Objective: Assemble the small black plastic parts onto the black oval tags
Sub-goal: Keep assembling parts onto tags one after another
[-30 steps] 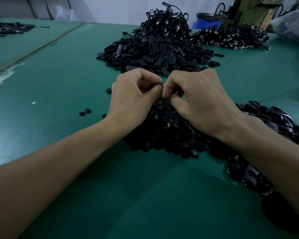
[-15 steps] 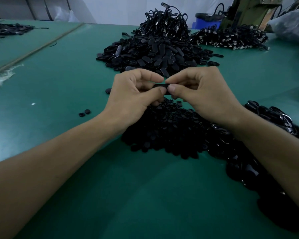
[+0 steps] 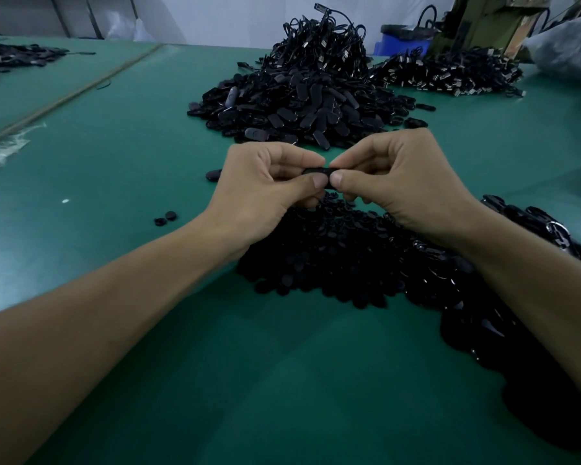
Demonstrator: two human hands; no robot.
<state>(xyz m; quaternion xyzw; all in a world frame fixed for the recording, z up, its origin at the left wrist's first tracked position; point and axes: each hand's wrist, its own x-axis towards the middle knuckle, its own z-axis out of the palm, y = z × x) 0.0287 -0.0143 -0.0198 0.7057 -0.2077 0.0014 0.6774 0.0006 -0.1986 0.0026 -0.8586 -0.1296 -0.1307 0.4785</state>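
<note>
Two bare hands meet at the centre of my view over the green table (image 3: 141, 152). I see the left hand (image 3: 259, 189) and the right hand (image 3: 403, 186) each pinching one end of a black oval tag (image 3: 316, 170), thumbs and curled fingers closed on it. At six o'clock beneath them lies a heap of small black parts (image 3: 332, 260); at twelve o'clock, a pile of tags (image 3: 299, 102).

One black oval tag (image 3: 317, 171) is held up. Two loose round parts (image 3: 165, 219) lie toward the left edge of the tabletop (image 3: 114, 156). The heaps (image 3: 299, 109) defy counting.
</note>
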